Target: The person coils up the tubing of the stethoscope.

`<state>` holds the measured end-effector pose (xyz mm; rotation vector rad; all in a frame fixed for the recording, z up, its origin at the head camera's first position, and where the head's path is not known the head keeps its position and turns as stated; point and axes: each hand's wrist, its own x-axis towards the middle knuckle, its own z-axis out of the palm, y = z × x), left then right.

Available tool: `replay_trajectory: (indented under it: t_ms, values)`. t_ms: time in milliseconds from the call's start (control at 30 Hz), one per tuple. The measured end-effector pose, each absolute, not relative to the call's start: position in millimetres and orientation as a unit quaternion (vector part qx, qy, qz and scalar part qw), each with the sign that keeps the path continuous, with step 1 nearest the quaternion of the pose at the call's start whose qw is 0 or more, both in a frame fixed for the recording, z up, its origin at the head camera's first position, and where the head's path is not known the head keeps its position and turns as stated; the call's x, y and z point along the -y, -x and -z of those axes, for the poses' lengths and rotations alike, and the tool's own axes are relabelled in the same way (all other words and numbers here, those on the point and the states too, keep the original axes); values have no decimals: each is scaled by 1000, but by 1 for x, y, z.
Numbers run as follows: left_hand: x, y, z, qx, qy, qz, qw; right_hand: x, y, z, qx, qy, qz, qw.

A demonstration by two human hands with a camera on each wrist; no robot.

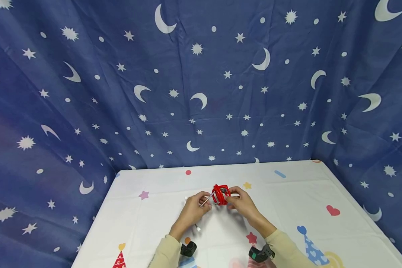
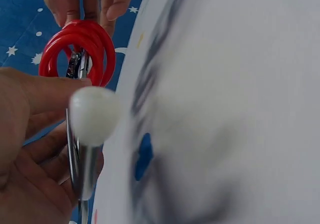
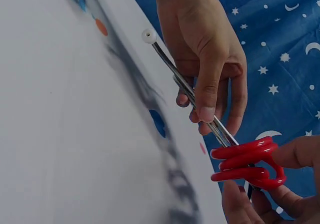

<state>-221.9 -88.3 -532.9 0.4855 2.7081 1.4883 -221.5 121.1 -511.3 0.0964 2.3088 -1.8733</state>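
A stethoscope with its red tubing (image 1: 220, 196) wound into a coil is held off the table between both hands. My left hand (image 1: 191, 211) pinches the metal ear tubes (image 3: 186, 86), thumb on one side and fingers on the other. A white ear tip (image 2: 94, 115) at their free end looms large in the left wrist view. My right hand (image 1: 243, 204) grips the far side of the coil; its thumb and fingers (image 3: 295, 151) press the red loops in the right wrist view. Dark and shiny metal parts (image 2: 77, 66) show inside the loops, partly hidden.
A white tablecloth (image 1: 160, 212) with printed stars, hearts and party hats covers the table below the hands. Behind and at both sides hangs a blue curtain (image 1: 221, 93) with white moons and stars. Black straps with small devices (image 1: 188, 249) sit on both wrists.
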Motion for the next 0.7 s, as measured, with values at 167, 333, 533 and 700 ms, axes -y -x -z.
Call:
replay_trajectory:
  t_ms: [167, 333, 533, 700]
  values:
    - [89, 220, 537, -878, -147, -456, 19, -123, 222, 519, -783, -37, 614, 93]
    - [91, 221, 541, -882, -154, -443, 32, -124, 222, 522, -788, -35, 607, 98]
    - [92, 221, 547, -879, -163, -447, 38, -127, 222, 527, -799, -25, 591, 109]
    - [95, 220, 549, -879, -158, -448, 47, -130, 222, 532, -811, -23, 573, 117]
